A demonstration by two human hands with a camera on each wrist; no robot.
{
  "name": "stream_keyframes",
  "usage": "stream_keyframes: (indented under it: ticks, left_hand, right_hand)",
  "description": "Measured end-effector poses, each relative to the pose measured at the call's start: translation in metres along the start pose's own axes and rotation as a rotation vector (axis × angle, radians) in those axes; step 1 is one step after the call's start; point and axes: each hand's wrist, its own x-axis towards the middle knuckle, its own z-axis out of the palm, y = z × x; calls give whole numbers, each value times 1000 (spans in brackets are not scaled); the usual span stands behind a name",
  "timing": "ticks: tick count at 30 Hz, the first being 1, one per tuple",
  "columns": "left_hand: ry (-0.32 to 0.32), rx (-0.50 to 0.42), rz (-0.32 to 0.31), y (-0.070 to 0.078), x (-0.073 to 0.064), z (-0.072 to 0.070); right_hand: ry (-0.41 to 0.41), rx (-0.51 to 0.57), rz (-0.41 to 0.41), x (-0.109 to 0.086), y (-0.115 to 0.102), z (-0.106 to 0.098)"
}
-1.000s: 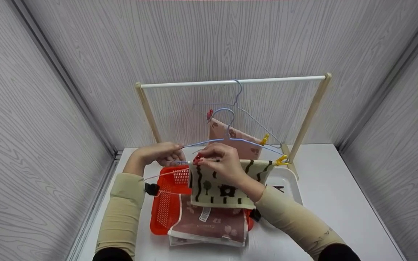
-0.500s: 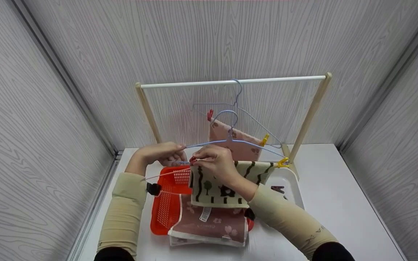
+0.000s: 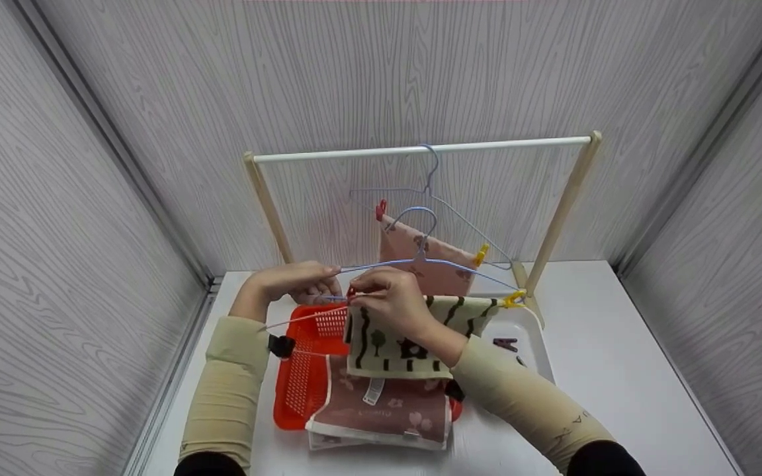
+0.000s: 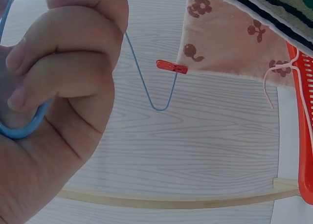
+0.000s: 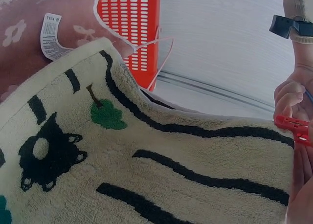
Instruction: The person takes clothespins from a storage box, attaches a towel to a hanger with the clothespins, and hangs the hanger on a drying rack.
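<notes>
1. Head view: the right hand (image 3: 397,297) pinches a red clip (image 3: 351,292) between bent fingers and thumb, at the upper left corner of the cream towel (image 3: 381,350). The left hand (image 3: 298,277) is closed round the left end of the front hanger (image 3: 421,256). The hanger's long axis runs crosswise, dipping a little to the right, where a yellow clip (image 3: 514,299) sits at the other towel corner. What the work seems to turn on is that left corner: it lies between the hands, and the right one is nearer, touching it.

2. Left wrist view: the left hand's fingers are curled in, with the blue wire looping by the palm. The cream towel shows only at the upper right, well apart from these fingers (the pink towel (image 4: 230,43) hangs beyond).

3. Right wrist view: the towel spreads across, narrowing toward the red clip at the right edge, just beside the left hand. The right hand is mostly cut off; whether the clip bites the wire, I cannot tell.
</notes>
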Motion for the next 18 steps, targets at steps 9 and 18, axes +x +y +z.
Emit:
stream_keyframes:
  ticks: [9,18]
  left_hand:
    - [1,-24,13,-3,1,1]
    - [29,-29,-21,-4,-1,1]
  right_hand:
    - [-88,-152,31,-5,-5,-4]
    - [-35,-268,-137,-21,-7,-28]
